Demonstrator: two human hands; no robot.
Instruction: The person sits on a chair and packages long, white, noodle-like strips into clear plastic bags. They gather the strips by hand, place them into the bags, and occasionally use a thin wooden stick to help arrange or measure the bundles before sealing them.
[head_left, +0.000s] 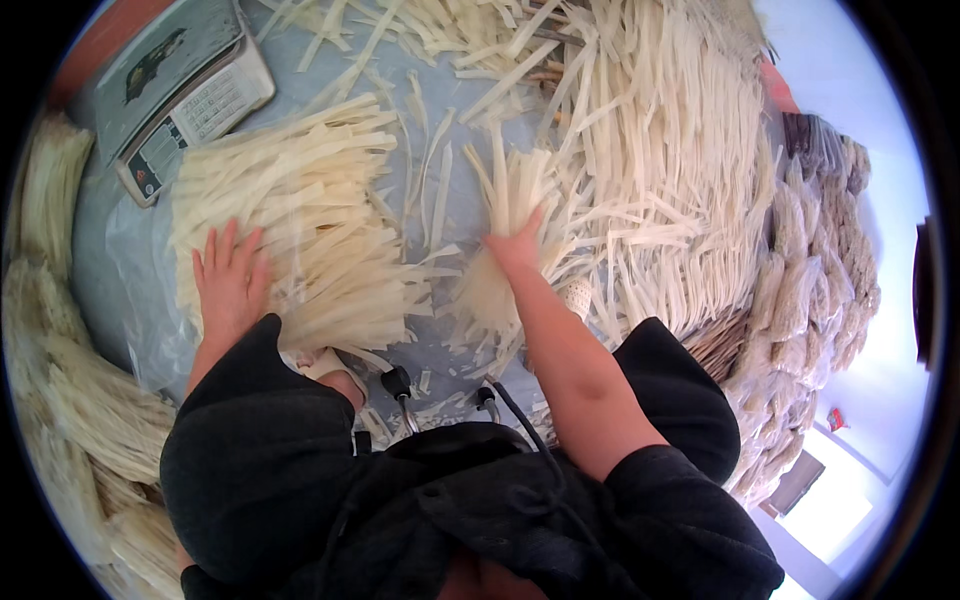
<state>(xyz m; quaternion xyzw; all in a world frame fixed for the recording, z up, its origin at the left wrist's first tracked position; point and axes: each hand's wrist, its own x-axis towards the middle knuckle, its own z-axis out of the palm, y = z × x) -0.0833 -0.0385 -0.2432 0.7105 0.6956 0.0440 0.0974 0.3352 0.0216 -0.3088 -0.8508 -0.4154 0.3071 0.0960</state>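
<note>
My left hand lies with fingers spread on the left edge of a broad pile of pale, flat dried strips, which rests on clear plastic. To the right of that pile, my right hand is closed around the middle of a smaller bundle of the same strips, whose ends fan out above and below the grip. A few single strips lie on the grey floor sheet between the pile and the bundle. What the strips are made of cannot be told for certain.
A digital scale stands at the upper left. A large heap of loose strips covers the right side. Plastic-bagged bundles are stacked at the far right, and more bundles line the left edge. My sandalled foot is below the pile.
</note>
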